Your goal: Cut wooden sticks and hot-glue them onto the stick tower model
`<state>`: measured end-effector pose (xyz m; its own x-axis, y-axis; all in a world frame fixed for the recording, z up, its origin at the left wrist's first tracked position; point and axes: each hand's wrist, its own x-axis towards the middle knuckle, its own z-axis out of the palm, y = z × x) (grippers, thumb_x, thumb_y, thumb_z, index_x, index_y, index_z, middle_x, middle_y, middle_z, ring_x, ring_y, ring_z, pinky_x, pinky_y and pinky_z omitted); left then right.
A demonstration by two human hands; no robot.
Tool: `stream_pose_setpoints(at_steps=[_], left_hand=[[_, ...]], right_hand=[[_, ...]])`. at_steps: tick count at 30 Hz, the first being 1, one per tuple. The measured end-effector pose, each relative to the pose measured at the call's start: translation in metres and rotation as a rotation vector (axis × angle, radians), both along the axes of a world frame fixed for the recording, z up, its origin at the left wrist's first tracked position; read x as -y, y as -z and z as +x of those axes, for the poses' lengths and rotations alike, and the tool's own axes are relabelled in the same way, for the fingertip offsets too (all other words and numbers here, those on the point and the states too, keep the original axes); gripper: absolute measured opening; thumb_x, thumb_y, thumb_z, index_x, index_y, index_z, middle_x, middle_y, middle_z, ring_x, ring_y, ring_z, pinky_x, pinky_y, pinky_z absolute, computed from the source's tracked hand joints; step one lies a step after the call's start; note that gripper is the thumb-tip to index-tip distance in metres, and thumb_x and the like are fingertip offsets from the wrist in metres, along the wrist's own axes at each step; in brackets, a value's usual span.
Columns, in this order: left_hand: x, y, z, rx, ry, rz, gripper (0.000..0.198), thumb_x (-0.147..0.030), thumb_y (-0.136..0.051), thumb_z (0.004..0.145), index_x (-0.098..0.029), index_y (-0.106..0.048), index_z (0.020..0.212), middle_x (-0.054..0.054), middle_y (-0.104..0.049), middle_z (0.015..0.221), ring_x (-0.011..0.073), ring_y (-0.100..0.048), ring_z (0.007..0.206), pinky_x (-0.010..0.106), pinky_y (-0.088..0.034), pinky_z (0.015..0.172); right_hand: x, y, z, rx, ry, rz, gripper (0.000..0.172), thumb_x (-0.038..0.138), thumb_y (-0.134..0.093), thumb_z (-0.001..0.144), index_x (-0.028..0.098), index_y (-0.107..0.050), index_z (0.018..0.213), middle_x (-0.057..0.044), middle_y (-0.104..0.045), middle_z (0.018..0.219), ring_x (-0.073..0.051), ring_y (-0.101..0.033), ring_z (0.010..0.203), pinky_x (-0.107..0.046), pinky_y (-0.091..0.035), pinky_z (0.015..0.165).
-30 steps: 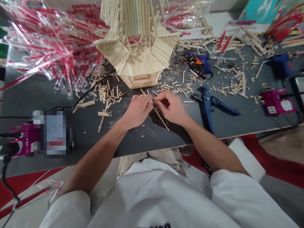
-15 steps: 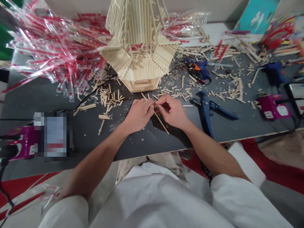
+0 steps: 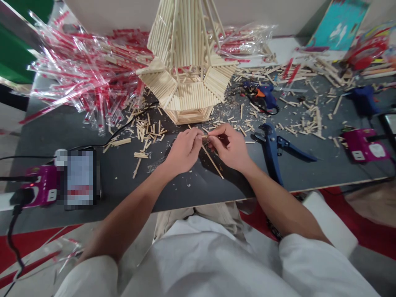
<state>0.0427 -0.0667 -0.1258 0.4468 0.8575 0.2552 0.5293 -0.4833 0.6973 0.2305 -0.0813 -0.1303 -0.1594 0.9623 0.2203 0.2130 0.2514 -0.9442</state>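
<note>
**Pale thin wooden stick (image 3: 213, 161) pinched in right hand (image 3: 229, 147)**

Long, straight, unpainted round stick, slanting down and away to the right from the fingers. Upper end hidden in the pinch; lower end free. Left hand (image 3: 185, 150) just beside it, fingertips close by.

A loose white top (image 3: 204, 264) with baggy long sleeves (image 3: 321, 264), creased beige trousers (image 3: 175, 218) beneath it, and a bare left hand (image 3: 184, 150) and right hand (image 3: 230, 148)

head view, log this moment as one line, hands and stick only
left hand: fingertips at wooden stick | right hand: pinching same stick | nearby: blue hand tool, wooden stick tower
</note>
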Motion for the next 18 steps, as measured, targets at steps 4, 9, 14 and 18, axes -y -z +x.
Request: stream_pose_setpoints(at_steps=[4, 9, 14, 18], left_hand=[[-0.001, -0.002, -0.005, -0.097, 0.036, 0.101, 0.031, -0.031, -0.03, 0.11, -0.017, -0.058, 0.106, 0.008, -0.067, 0.096, 0.0208, -0.058, 0.089, 0.036, -0.044, 0.083], [-0.002, -0.002, -0.006, -0.146, 0.035, 0.152, 0.033, -0.035, -0.033, 0.11, -0.016, -0.06, 0.11, 0.008, -0.069, 0.098, 0.0209, -0.06, 0.091, 0.035, -0.045, 0.084], [-0.003, -0.002, -0.006, -0.196, 0.011, 0.187, 0.037, -0.037, -0.034, 0.11, -0.017, -0.064, 0.108, 0.007, -0.07, 0.091, 0.0211, -0.06, 0.086, 0.034, -0.045, 0.081], [-0.002, -0.002, -0.007, -0.196, -0.021, 0.229, 0.034, -0.035, -0.038, 0.109, -0.017, -0.067, 0.11, 0.008, -0.073, 0.095, 0.0213, -0.062, 0.089, 0.034, -0.047, 0.083]], right_hand=[[0.0, -0.004, 0.0, -0.016, 0.02, -0.015, 0.017, 0.039, -0.063, 0.098, 0.023, -0.06, 0.098, 0.001, -0.065, 0.078, -0.014, -0.064, 0.064, -0.031, -0.053, 0.061], [-0.002, -0.005, 0.001, -0.034, 0.017, -0.024, 0.018, 0.041, -0.062, 0.099, 0.023, -0.06, 0.099, 0.001, -0.063, 0.075, -0.014, -0.062, 0.063, -0.031, -0.052, 0.062], [-0.002, -0.003, 0.003, -0.047, -0.022, -0.069, 0.019, 0.04, -0.063, 0.098, 0.022, -0.061, 0.103, 0.001, -0.063, 0.08, -0.014, -0.062, 0.065, -0.03, -0.052, 0.063], [-0.006, -0.009, 0.01, 0.097, -0.016, 0.011, 0.018, 0.036, -0.064, 0.097, 0.021, -0.065, 0.106, -0.004, -0.069, 0.095, -0.017, -0.067, 0.08, -0.032, -0.055, 0.073]])
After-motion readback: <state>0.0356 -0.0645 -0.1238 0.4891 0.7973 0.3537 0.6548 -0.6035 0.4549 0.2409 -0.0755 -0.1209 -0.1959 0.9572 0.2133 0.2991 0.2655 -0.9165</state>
